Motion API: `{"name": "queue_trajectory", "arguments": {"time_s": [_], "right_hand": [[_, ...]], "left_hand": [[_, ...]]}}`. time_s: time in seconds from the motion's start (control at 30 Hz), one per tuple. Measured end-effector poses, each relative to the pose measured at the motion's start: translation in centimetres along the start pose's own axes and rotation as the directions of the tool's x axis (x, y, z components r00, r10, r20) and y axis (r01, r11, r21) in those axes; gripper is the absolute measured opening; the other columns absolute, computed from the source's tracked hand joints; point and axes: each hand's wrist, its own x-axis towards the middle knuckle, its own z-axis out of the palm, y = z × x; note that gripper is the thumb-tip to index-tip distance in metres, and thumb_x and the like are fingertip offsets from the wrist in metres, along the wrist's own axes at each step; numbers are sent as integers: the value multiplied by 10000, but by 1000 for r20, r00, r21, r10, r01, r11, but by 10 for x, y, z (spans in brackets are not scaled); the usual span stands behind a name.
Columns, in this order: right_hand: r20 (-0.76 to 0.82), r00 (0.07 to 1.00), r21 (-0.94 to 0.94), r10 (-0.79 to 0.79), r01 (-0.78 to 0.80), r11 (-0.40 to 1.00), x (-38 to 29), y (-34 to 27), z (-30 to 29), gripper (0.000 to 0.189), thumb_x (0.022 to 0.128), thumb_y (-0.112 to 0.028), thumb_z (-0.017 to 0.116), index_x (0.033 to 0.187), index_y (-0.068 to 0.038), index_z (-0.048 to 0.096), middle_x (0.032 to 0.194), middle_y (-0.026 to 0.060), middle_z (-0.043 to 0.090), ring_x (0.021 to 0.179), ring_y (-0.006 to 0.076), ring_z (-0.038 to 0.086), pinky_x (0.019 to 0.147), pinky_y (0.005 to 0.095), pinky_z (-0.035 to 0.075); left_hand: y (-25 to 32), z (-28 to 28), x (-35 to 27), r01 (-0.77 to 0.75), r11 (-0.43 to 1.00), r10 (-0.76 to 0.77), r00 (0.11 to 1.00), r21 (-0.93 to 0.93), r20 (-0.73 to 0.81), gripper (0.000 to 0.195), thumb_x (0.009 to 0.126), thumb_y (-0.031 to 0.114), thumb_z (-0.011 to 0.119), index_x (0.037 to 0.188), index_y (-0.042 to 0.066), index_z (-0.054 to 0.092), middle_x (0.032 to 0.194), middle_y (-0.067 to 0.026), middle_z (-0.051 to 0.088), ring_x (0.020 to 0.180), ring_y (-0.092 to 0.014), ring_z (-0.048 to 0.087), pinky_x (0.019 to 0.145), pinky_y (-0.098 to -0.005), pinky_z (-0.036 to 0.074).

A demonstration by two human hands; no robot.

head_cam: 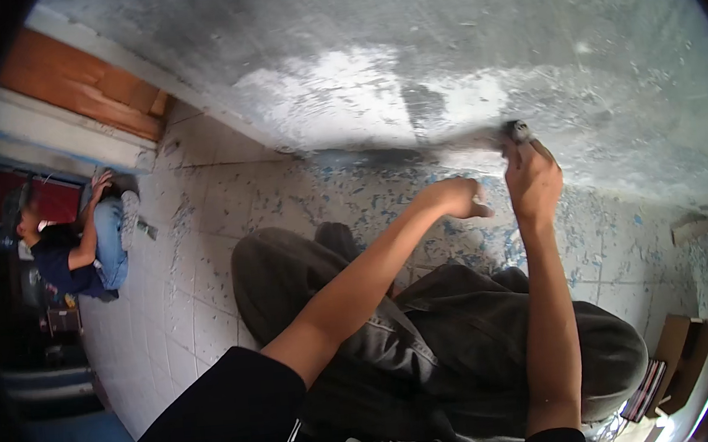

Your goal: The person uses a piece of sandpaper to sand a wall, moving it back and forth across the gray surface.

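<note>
My right hand (534, 177) grips a small hand tool (518, 129) with a dark, rounded end, held against the foot of a grey wall (323, 15). Motion blur hides the tool's working part, so its exact kind is unclear. White patches (343, 95) of bare or filled surface show on the wall, with a grey gap between them. To the left of that hand, my left hand (462, 197) hovers over the floor, thumb apart from loosely curled fingers, with nothing evident in it. Blue and white paint flakes (384, 199) litter the tiles below.
Another person (78, 245) crouches at far left near a door frame (74, 122). A flat scraper-like object (147, 229) lies on the tiled floor (166, 313) beside them. At lower right stand an open cardboard box (680, 360) and a stack of thin items (645, 390).
</note>
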Motion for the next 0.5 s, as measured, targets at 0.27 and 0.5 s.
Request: {"name": "queue_trajectory", "arguments": {"time_s": [0.27,0.5], "right_hand": [[67,996,37,55,-58,998,-4,11,15,189,795,-206,570,716,-47,635,758,138,607,665,347,581,588,413,469],[72,982,22,174,-176,984,-1,-3,1,251,817,-229,560,722,-5,622,777,150,601,647,350,592,580,419,474]], "left_hand": [[-1,-3,-1,-27,1000,27,998,-8,58,498,767,488,586,1052,81,600,1051,-200,589,1006,-327,553,849,-401,431],[11,-15,-11,23,997,-31,993,70,117,534,807,495,534,1090,43,556,1034,-193,597,951,-298,572,800,-374,440]]}}
